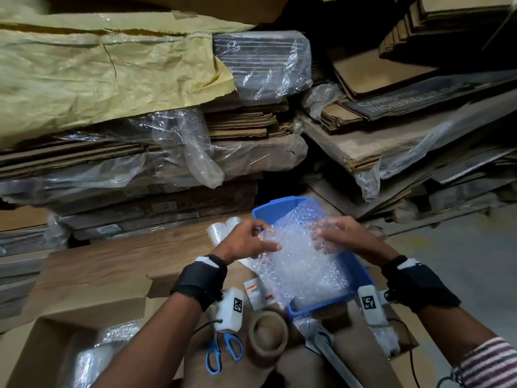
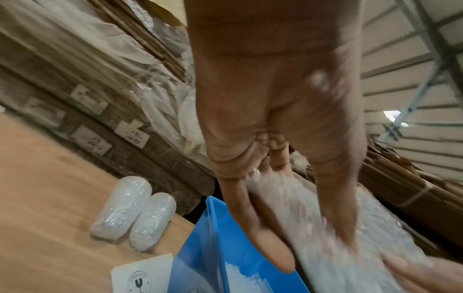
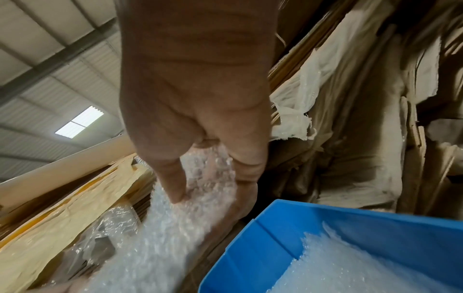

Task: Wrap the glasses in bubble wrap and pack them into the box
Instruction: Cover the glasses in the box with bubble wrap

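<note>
Both hands, the left hand (image 1: 249, 238) and the right hand (image 1: 340, 233), pinch a sheet of bubble wrap (image 1: 299, 264) over the blue bin (image 1: 361, 271); light and floppy, it seems best held at its edges.

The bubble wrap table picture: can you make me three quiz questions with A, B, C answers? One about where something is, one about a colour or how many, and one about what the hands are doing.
1. Where are the scissors?
A. In the bin
B. On the table near the tape roll
C. In a hand

2. How many wrapped rolls lie beside the bin?
A. Two
B. Five
C. None

3. What are both hands doing?
A. Resting flat
B. Cutting tape
C. Holding bubble wrap

Answers:
B: scissors lie left of the tape roll.
A: two rolls lie by the blue bin.
C: left hand and right hand grip the bubble wrap.
</note>
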Motion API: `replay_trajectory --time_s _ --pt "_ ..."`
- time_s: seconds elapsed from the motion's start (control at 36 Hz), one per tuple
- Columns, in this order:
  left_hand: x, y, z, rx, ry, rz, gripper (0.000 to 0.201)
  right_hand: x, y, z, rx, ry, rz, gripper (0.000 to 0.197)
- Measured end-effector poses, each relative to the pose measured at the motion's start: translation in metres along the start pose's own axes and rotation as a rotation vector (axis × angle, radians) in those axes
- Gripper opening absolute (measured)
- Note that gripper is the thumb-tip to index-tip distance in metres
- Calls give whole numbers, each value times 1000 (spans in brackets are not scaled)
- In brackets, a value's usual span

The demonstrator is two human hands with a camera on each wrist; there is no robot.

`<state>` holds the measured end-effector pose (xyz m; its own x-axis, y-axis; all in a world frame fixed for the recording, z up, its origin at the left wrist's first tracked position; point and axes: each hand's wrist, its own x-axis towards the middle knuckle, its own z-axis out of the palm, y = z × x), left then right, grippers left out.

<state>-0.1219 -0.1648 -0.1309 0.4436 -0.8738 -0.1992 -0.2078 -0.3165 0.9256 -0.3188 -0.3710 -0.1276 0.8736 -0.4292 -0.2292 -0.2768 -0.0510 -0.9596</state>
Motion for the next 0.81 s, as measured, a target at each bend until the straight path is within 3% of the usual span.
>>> replay_trajectory --time_s 0.11,0.19,0.36,0.47,0.56,0.72,0.81 --pt "-18 -14 -14 -76 -12 -62 43 4 4 4 55 150 -34 22" --pt "-32 -22 -23 -210 -31 -79 37 8 6 8 53 208 -39 19" --pt "-45 -43 -31 -422 173 -136 5 9 3 28 143 151 32 17" --pt "-54 -48 -37 -605 332 -174 9 9 0 44 156 126 27 19" --pt "-64 -51 -45 -543 385 -177 10 6 -4 61 202 92 15 17" --pt "-89 -61 -65 -445 247 -139 43 7 -10 88 271 72 -7 21" --pt "-98 -66 -76 -428 308 -109 33 10 -11 98 317 86 -18 21"
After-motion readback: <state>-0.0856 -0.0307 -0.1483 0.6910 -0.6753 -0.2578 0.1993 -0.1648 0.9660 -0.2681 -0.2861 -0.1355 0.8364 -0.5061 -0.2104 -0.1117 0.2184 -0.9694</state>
